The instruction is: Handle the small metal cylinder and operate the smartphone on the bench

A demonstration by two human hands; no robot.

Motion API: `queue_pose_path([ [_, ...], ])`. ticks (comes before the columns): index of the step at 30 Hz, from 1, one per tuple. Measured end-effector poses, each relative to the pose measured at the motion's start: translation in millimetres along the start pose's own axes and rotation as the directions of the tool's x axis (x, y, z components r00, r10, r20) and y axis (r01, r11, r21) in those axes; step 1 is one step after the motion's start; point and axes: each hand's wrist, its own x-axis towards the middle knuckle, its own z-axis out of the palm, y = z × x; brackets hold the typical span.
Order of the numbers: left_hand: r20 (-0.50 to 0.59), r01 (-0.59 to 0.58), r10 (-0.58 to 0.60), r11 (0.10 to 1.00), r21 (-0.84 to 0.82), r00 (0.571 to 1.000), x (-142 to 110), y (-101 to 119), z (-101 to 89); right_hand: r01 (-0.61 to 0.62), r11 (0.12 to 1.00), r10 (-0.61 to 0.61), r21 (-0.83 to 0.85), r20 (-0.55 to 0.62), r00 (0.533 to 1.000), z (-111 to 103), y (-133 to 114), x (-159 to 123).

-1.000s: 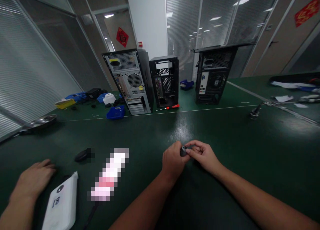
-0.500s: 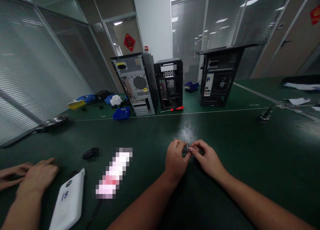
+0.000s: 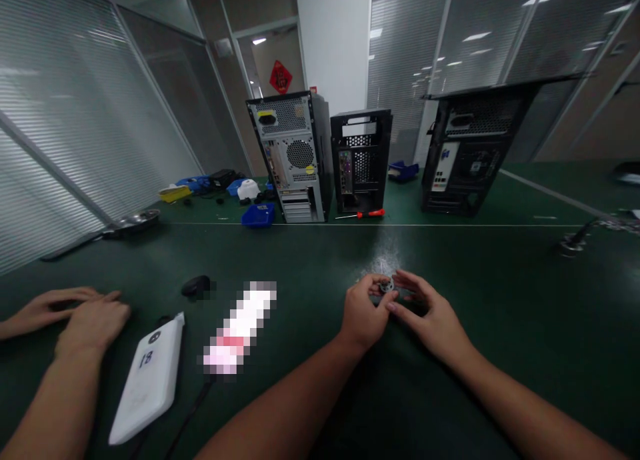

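Observation:
My left hand [image 3: 364, 312] is closed around a small round grey part with a ring-shaped face [image 3: 386, 287], just above the green table. Its kind is too small to make out. Beside it, my right hand [image 3: 431, 313] has its fingers apart from the thumb. The right thumb tip comes close to the left thumb and the part; whether it touches is unclear. My left fingers hide much of the part.
Behind my hands stand three computer cases [image 3: 300, 160], with a red screwdriver [image 3: 370, 214] and blue trays [image 3: 258, 215] near them. To the left are another person's hands [image 3: 93, 323], a white device [image 3: 150, 380], a mouse [image 3: 196, 286] and a blurred-out phone-like shape [image 3: 240, 330].
My view has swung slightly left. The right fingers have spread away from the small part, which now shows its round face in my left hand.

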Motion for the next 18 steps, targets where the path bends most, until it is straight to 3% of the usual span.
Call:
queue_pose_path([
  [3,0.015,0.113,-0.113,0.956,-0.271,0.993,2.3,-7.1,1.9,-0.08,0.994,0.077,0.076,0.045,0.996,0.6,5.6,0.6],
  [6,0.014,0.154,-0.16,0.915,-0.374,0.987,4.5,-10.8,3.1,-0.126,0.99,0.121,0.066,0.07,0.99,-0.4,7.8,1.1],
  [10,0.055,0.178,-0.175,0.838,-0.515,0.983,8.2,-14.5,4.4,-0.082,0.995,0.08,0.05,0.032,0.996,-1.1,6.5,1.2],
  [14,0.038,0.164,-0.164,0.886,-0.433,0.986,9.4,-18.0,6.2,-0.066,0.998,0.066,0.015,0.019,0.998,-1.2,4.1,1.0],
  [18,-0.126,0.086,-0.123,0.961,-0.262,0.984,10.0,-18.3,4.3,-0.137,0.984,0.145,0.116,-0.059,0.988,-3.7,6.0,2.8],
])
